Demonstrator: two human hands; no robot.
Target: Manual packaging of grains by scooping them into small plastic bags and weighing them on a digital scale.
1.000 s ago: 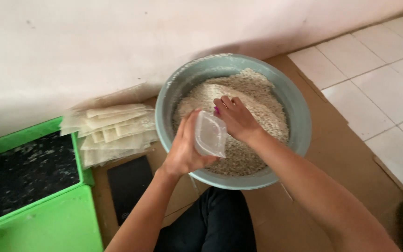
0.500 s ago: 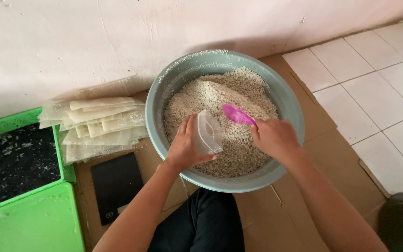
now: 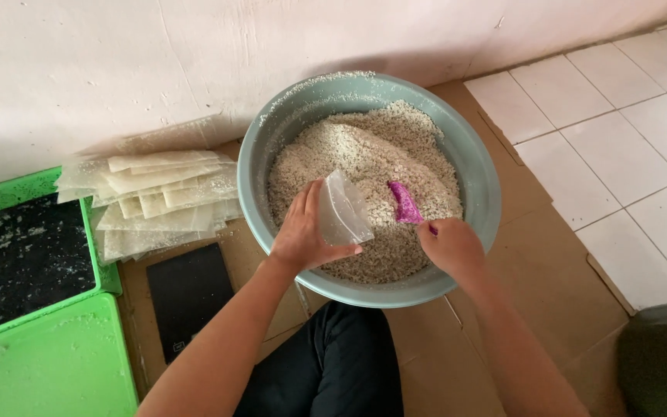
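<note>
A large grey-green basin (image 3: 480, 166) sits on cardboard against the wall, heaped with pale grain (image 3: 357, 147). My left hand (image 3: 299, 235) holds a small clear plastic bag (image 3: 343, 208) over the near side of the grain, its mouth tilted toward the right. My right hand (image 3: 449, 245) grips the handle of a pink scoop (image 3: 404, 204), whose bowl is dug into the grain just right of the bag.
A stack of empty clear bags (image 3: 152, 201) lies left of the basin. A black flat scale (image 3: 187, 297) rests on the cardboard (image 3: 550, 262) below them. Green trays (image 3: 48, 355) sit at the far left, white floor tiles (image 3: 619, 147) at the right.
My right hand drew back from the middle of the grain with the pink scoop, then pushed the scoop down into the grain beside the bag. The bag tilted more open.
</note>
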